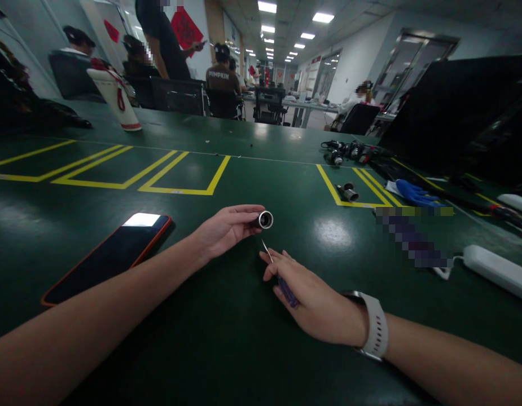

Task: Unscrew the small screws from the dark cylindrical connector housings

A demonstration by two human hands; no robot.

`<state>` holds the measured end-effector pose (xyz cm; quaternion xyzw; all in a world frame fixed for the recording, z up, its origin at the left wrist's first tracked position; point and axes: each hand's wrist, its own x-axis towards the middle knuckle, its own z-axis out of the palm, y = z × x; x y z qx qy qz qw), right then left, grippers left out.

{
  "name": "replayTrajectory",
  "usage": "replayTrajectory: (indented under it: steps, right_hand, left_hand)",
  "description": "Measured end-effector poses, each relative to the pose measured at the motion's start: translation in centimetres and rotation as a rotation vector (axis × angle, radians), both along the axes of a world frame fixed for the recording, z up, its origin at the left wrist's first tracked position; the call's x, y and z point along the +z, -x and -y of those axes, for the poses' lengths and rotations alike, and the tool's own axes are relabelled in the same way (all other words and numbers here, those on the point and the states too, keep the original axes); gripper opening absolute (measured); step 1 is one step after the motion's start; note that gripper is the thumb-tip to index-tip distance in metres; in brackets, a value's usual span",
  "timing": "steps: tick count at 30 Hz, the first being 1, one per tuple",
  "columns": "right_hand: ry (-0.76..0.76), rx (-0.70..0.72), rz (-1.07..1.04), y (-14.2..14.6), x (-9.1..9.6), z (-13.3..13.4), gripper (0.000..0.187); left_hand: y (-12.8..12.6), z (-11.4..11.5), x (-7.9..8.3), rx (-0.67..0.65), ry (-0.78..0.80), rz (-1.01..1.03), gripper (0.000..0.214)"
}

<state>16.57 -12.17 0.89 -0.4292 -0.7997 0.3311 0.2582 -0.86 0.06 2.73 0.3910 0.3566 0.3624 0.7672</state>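
Note:
Near the middle of the view, my left hand (229, 228) is closed round a short metal cylinder (266, 219), whose round open end faces me. Inside that end it is dark, with details too small to make out. My right hand (305, 287), with a pale watch strap at the wrist, grips a screwdriver (287, 291) by its purple handle. The thin metal shaft points up and left, its tip just below the cylinder and apart from it. Both hands are above the green tabletop (227, 338).
A large phone (108, 259) in an orange case lies at left. Yellow tape outlines mark the table; a metal cylindrical part (350, 193) lies in one at right. Beyond are a blue glove (415, 192), several dark metal parts (337, 157), a white power strip (498, 270) and a white cup-like container (115, 98).

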Motion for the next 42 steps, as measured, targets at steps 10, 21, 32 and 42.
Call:
replayTrajectory:
  steps: [10,21,32,42]
  right_hand:
    - [-0.054,-0.431,-0.377,-2.6,2.5,-1.9,0.024]
    - [-0.005,-0.435,-0.164,-3.5,2.9,-2.1,0.039]
    - [0.125,-0.541,-0.246,-3.1,1.6,-2.9,0.036]
    - [0.389,-0.548,-0.959,-2.6,2.1,-3.1,0.025]
  left_hand:
    - [-0.4,0.7,-0.3,0.069,-0.023,0.009,0.019]
    - [-1.0,2.3,-0.3,-0.008,-0.027,0.010,0.022]
    - [-1.2,3.1,0.7,0.005,-0.011,-0.033,0.030]
    - [-1.3,4.1,0.9,0.050,-0.147,-0.123,0.032]
